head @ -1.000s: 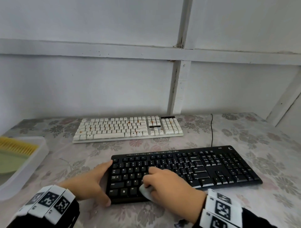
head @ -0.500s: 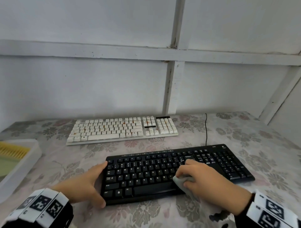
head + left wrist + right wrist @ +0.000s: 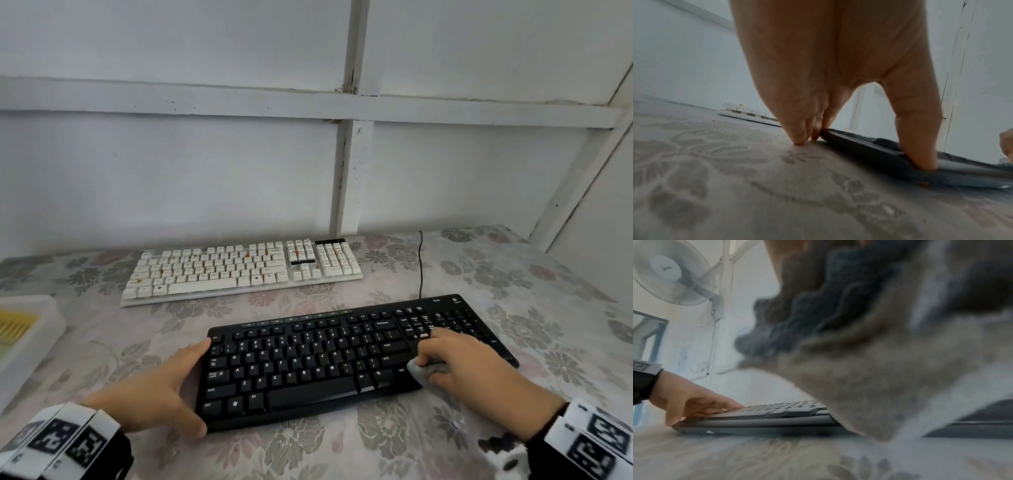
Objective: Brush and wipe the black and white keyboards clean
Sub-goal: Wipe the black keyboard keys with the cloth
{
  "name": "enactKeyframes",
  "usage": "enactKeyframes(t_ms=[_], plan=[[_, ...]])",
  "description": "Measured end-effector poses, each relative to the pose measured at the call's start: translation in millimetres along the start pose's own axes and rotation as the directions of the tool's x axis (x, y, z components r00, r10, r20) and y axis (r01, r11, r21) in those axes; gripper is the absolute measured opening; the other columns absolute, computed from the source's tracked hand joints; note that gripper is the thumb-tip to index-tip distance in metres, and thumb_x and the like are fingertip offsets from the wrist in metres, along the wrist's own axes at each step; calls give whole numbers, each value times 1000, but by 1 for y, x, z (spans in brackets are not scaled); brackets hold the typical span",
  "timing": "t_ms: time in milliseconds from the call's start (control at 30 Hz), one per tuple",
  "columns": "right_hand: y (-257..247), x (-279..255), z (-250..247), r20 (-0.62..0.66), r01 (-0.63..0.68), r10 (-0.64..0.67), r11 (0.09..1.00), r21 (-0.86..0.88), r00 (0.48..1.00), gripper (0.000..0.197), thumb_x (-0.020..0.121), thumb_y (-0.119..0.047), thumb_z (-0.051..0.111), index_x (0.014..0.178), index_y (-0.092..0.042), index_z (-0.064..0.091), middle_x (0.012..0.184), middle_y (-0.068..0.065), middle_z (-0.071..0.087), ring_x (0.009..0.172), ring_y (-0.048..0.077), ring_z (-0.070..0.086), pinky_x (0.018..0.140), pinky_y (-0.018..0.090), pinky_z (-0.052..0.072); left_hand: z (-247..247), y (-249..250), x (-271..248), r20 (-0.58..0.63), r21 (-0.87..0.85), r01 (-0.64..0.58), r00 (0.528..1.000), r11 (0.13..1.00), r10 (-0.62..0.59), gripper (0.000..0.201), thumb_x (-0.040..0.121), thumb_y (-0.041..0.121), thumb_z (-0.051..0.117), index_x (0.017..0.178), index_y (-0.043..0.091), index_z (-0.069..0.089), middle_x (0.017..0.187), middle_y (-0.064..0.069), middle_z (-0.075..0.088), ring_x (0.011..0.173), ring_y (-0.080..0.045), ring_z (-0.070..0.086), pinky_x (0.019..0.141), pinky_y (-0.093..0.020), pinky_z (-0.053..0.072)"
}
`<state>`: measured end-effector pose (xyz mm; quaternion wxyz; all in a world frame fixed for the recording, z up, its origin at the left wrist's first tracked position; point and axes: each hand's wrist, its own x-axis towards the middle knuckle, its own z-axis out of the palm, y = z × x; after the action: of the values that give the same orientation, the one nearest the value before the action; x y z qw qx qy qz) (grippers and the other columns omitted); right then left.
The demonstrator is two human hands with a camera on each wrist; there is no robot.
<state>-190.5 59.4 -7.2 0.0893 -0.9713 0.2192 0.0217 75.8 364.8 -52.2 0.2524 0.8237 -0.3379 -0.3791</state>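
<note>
The black keyboard (image 3: 325,363) lies near me on the floral tablecloth. My left hand (image 3: 181,383) braces its left end, fingers straight along the side and thumb (image 3: 925,154) at the front corner. My right hand (image 3: 448,356) grips a bunched grey cloth (image 3: 419,371) and presses it on the keys between the main block and the number pad. The cloth (image 3: 869,386) fills the right wrist view, blurred, over the black keyboard (image 3: 766,417). The white keyboard (image 3: 239,270), flecked with orange-brown spots, sits further back, untouched.
A white tray (image 3: 37,346) at the left edge holds a yellow-bristled brush (image 3: 15,325). A black cable (image 3: 420,267) runs from the black keyboard toward the white panelled wall. A wall fan (image 3: 672,272) hangs high up. Bare tablecloth (image 3: 548,308) lies right of the keyboards.
My right hand has slid the cloth rightward along the black keyboard, from its left-middle keys to near the number pad. The left hand has stayed at the left end.
</note>
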Motion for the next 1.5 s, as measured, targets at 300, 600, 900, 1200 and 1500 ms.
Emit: enactKeyframes(t_ms=[300, 600, 900, 1200, 1500], plan=[[39, 0, -7, 13, -153, 154, 987, -41, 988, 16, 75, -11, 56, 71, -26, 55, 91, -7, 56, 85, 10, 56, 60, 15, 34, 0, 6, -3, -2, 6, 0, 1000, 1000, 0, 139, 39, 37, 86, 148, 27, 2, 150, 15, 15, 138, -4, 17, 114, -23, 17], [-23, 5, -16, -26, 116, -113, 984, 136, 993, 9, 88, -24, 56, 92, -30, 61, 98, -15, 49, 91, 1, 52, 85, 20, 43, 0, 10, -5, 6, 1, 21, 1000, 1000, -21, 134, 42, 32, 84, 148, 28, 2, 152, 12, 13, 137, -4, 17, 113, -23, 18], [-16, 4, 8, 24, 177, -179, 982, 67, 984, 22, 83, -12, 54, 92, -31, 48, 101, -16, 42, 95, 10, 51, 80, 26, 42, -1, 11, -6, -2, -23, 3, 1000, 1000, -3, 131, 47, 24, 86, 148, 23, 2, 150, 11, 14, 131, 1, 16, 106, -14, 16], [42, -11, -5, 10, -36, 35, 994, 103, 999, 25, 76, -2, 59, 76, -27, 56, 91, -16, 50, 86, 2, 54, 80, 27, 46, 0, 14, -5, 25, -74, 37, 999, 997, -35, 124, 55, 10, 85, 148, 23, 3, 139, 17, 18, 126, 2, 17, 104, -14, 17], [33, -4, -24, 13, -39, 38, 997, 67, 999, 17, 83, -13, 56, 85, -29, 62, 96, -13, 51, 89, 3, 52, 77, 17, 41, 1, 13, -4, 19, -88, 44, 999, 995, -42, 122, 57, 5, 84, 147, 23, 3, 140, 16, 18, 126, 2, 19, 99, -11, 18]])
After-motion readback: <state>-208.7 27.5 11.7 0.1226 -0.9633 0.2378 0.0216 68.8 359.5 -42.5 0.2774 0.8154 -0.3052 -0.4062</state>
